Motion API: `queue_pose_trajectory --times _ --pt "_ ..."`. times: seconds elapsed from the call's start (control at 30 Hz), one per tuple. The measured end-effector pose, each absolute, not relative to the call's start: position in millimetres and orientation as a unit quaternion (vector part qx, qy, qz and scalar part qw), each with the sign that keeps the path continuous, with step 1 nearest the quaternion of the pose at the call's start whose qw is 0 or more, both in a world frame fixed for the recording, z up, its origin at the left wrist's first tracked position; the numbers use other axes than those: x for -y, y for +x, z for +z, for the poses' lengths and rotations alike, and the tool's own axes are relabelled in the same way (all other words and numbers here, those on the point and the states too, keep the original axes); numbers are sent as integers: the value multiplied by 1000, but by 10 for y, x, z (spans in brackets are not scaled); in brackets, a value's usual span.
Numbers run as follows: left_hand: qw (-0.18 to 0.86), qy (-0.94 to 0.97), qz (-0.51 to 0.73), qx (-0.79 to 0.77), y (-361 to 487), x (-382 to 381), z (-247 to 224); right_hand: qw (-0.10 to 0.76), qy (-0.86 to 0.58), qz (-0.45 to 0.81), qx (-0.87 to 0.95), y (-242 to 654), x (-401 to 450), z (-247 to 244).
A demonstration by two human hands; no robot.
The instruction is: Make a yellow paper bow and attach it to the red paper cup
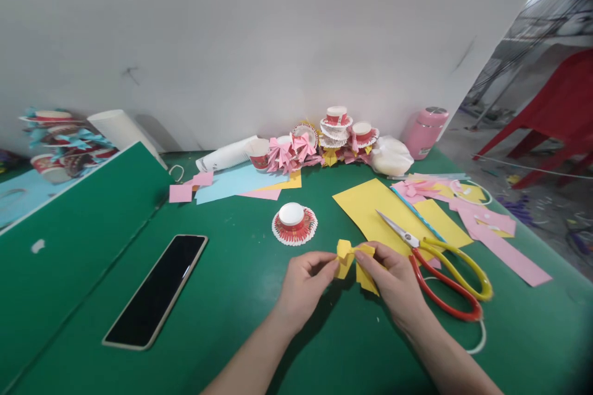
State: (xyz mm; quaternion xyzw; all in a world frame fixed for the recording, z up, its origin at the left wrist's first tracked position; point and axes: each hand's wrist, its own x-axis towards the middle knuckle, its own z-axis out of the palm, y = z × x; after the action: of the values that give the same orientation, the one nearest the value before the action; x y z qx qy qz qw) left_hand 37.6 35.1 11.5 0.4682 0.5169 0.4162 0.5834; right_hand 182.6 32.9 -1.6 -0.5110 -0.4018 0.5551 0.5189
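A yellow paper bow [344, 249] with hanging tails is held between my two hands, just above the green table. The fingers of my left hand [303, 287] pinch its left side. My right hand [391, 274] is closed on its right side, thumb lying across the paper. Beyond my hands stands a small hat shape made from a red and white paper cup [293, 220], upside down with a fringed brim. Right of my right hand, large scissors [445, 265] with one red and one yellow handle lie partly over a yellow paper sheet [365, 207].
A phone [155, 293] lies at the left, near a raised green board [88, 210]. Along the white partition [241, 49] stand decorated cup hats [336, 126], stacked white cups [227, 154] and a pink bottle [426, 133]. Pink paper strips [507, 250] lie at the right edge.
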Motion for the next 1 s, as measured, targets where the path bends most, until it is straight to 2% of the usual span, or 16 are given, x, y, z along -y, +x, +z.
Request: queue_pose_trajectory --times 0.27,0.73,1.0 --pt "583 498 403 -499 375 -345 150 520 -509 557 400 1827 -320 -16" --pt "634 417 414 -503 379 -388 136 509 -513 548 421 1814 -321 17" --pt "694 403 368 -470 287 -427 180 509 -520 553 406 1829 -328 14"
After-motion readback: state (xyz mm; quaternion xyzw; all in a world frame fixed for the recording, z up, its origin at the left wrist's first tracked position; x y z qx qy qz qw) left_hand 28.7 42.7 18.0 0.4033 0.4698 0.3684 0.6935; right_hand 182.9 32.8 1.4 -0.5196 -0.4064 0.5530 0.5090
